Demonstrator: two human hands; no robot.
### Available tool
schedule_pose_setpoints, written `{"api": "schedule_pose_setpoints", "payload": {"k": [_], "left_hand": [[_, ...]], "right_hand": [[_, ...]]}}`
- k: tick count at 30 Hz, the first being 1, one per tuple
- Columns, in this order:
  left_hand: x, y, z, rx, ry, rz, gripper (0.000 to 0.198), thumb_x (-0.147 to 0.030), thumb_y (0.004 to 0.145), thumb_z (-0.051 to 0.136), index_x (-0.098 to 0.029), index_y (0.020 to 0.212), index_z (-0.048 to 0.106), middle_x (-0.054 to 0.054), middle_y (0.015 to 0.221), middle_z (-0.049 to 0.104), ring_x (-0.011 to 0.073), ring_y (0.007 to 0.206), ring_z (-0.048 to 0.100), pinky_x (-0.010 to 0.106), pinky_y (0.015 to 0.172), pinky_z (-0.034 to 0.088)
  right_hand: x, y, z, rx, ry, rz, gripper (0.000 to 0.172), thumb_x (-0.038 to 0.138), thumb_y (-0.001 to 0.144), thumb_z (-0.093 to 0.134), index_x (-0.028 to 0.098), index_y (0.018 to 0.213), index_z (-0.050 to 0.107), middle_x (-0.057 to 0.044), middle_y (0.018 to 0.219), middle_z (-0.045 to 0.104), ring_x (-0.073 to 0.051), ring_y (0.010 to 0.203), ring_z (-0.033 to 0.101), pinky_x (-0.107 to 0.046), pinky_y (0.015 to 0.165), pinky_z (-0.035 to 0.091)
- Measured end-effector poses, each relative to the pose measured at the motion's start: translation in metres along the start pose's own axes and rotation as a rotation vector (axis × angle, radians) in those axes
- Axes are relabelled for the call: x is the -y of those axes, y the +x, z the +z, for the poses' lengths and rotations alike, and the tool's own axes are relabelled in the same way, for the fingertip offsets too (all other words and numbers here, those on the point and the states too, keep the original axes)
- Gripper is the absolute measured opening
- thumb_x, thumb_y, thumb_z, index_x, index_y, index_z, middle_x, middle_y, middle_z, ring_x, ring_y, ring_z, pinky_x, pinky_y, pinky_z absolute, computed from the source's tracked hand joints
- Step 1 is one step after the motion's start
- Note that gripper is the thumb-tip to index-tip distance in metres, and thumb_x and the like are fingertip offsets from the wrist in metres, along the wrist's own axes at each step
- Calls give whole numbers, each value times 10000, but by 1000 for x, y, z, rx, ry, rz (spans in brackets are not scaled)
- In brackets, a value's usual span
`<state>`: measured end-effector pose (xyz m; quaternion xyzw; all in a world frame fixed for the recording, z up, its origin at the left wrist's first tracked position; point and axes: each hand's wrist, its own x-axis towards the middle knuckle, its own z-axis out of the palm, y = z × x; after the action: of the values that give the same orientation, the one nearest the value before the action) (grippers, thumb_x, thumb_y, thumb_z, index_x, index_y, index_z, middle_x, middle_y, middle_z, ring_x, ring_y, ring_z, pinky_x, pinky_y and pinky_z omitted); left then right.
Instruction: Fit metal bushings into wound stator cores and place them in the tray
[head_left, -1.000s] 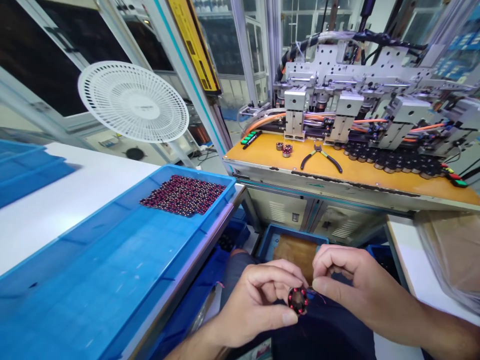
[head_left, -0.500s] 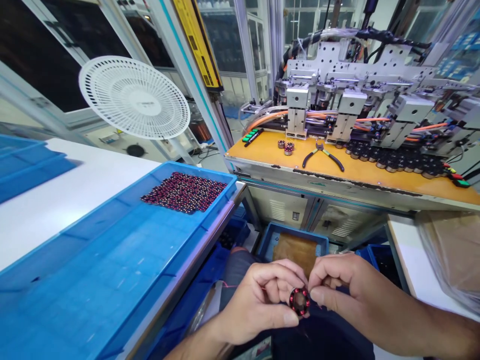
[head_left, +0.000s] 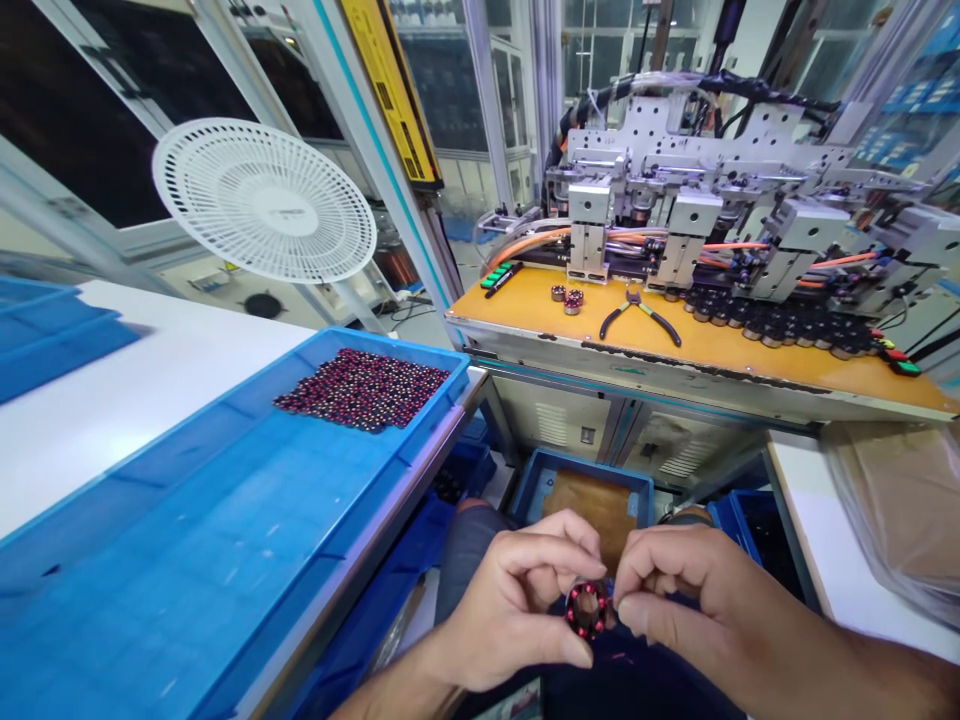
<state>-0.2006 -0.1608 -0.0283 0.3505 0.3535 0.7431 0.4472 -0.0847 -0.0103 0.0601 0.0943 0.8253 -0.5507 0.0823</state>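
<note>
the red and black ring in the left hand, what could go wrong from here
The ring, held up at its edge by the left hand, could slip and fall. The right hand, close at its side, might scrape or snag the red windings.

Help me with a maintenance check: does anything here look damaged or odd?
Yes: the orange-topped bench has a chipped-looking front edge, where irregular dark patches break up its pale border.

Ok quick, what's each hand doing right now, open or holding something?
Left hand: closed, holding the red-wound ring between thumb and fingers.
Right hand: closed in a pinch beside it; can't tell if anything's held.
</note>
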Motion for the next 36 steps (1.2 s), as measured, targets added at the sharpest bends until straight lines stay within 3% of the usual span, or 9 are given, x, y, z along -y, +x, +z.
{"api": "schedule_pose_setpoints", "payload": {"k": [4,6,11,15,21,27,31,36], "left_hand": [[0,0,1,-9,7,7,355,-206,604,888,-220,940,775,22,915,564,46,644,552,163,598,464],[-2,0,2,-10,-29,-11,343,-203,606,887,-214,928,770,21,920,566,65,663,605,168,609,485],[-7,2,4,46,-210,-101,344,-183,612,885,-202,933,760,5,946,559,93,705,692,158,651,530],[-6,5,8,74,-302,-167,345,-167,587,896,-184,908,768,3,939,589,82,699,693,151,663,552],[-2,5,6,59,-358,-211,472,-89,450,932,-192,883,775,-5,929,629,92,651,701,144,605,563],[-2,4,4,36,-298,-182,326,-166,608,884,-186,912,770,17,962,600,84,679,696,151,638,563],[-1,6,3,32,-244,-157,304,-161,633,870,-188,917,766,15,971,560,69,690,669,158,647,543],[-1,7,4,3,-74,-17,316,-177,660,855,-213,959,763,18,959,535,42,700,567,162,652,475]], "right_hand": [[-4,-6,-5,59,-71,-28,144,123,859,586,189,762,667,48,704,625,-65,665,555,-159,603,409],[-11,-11,-12,85,-190,-122,93,135,847,639,201,782,650,54,731,625,-64,677,572,-155,603,420],[-21,-11,-20,-296,-569,-685,100,236,945,573,173,1016,602,-26,926,672,-106,849,625,-209,779,487],[-18,1,-12,-332,-618,-920,113,223,965,535,137,975,608,-32,840,678,-109,787,622,-218,766,513],[-26,12,-4,-356,-553,-1007,94,209,940,579,130,929,629,-34,785,671,-109,734,600,-237,693,506],[-34,15,0,-377,-499,-1008,61,169,930,586,135,944,634,-30,786,683,-97,706,586,-235,651,498],[-33,16,0,-396,-459,-988,88,135,933,559,124,916,645,-46,768,683,-105,704,590,-232,630,503],[-36,14,6,-420,-356,-916,80,78,904,559,107,911,633,-53,762,655,-102,693,580,-230,629,502]]}}
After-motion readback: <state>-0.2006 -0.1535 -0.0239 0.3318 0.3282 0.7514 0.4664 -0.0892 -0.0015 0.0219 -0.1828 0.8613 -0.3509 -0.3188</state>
